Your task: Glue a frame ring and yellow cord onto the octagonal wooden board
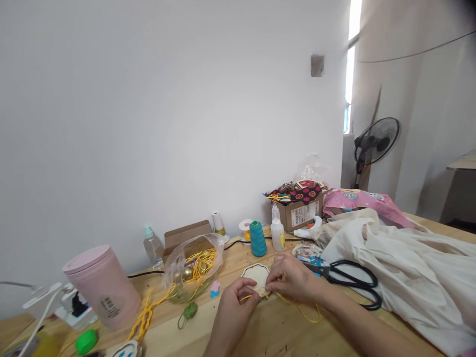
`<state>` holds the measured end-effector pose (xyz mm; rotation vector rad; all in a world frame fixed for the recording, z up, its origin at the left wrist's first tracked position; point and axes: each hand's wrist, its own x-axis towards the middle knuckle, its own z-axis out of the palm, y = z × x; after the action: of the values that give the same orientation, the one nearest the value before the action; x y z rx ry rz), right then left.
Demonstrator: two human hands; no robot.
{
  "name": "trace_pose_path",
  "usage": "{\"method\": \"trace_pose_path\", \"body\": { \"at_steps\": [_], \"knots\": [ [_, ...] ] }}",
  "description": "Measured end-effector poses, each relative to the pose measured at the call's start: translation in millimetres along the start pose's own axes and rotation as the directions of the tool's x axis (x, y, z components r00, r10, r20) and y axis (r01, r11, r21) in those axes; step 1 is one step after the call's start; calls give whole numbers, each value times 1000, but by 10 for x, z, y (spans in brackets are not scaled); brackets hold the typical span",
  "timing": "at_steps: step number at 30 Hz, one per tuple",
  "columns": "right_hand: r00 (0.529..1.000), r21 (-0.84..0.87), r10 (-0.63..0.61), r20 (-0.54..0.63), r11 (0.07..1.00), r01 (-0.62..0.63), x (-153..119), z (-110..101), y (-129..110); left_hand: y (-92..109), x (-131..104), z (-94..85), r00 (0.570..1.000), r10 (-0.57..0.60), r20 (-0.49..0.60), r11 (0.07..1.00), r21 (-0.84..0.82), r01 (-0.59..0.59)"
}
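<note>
A cream scalloped plaque with a dark outline lies on the wooden table, partly covered by my fingers. At its lower edge, my left hand has thumb and fingers pinched together, with a bit of yellow cord showing between them. My right hand is closed in a pinch at the plaque's lower right, touching its edge. From below that hand a yellow cord trails to the right across the table. The exact spot where cord and plaque meet is hidden by my fingertips.
Large black scissors lie beside my right forearm, against white cloth. Behind stand a teal thread cone, a glue bottle and a filled cardboard box. Leftward are a bag of yellow cords, green ball and pink canister.
</note>
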<state>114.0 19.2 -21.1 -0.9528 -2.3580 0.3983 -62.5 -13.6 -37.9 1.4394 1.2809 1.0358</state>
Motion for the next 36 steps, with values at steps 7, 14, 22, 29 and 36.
{"method": "trace_pose_path", "body": {
  "at_steps": [7, 14, 22, 29, 36],
  "knots": [
    [999, 9, 36, -23, 999, -36, 2, -74, -51, -7, -9, 27, 999, 2, 43, 1000, 30, -3],
    [1000, -56, 12, 22, 998, -11, -8, -68, -25, -26, 9, 5, 999, -9, 34, 997, 74, 6],
    [999, -89, 16, -42, 996, -20, -36, -121, 111, -7, -6, -4, 999, 9, 43, 982, 188, -17],
    [998, -35, 61, -31, 997, -62, -19, -143, 22, 25, -17, -12, 999, 40, 34, 977, 210, -46],
    [989, 95, 143, 29, 985, -146, -29, -72, -48, 84, -41, 11, 991, 71, 110, 964, 246, -96]
  ]
}}
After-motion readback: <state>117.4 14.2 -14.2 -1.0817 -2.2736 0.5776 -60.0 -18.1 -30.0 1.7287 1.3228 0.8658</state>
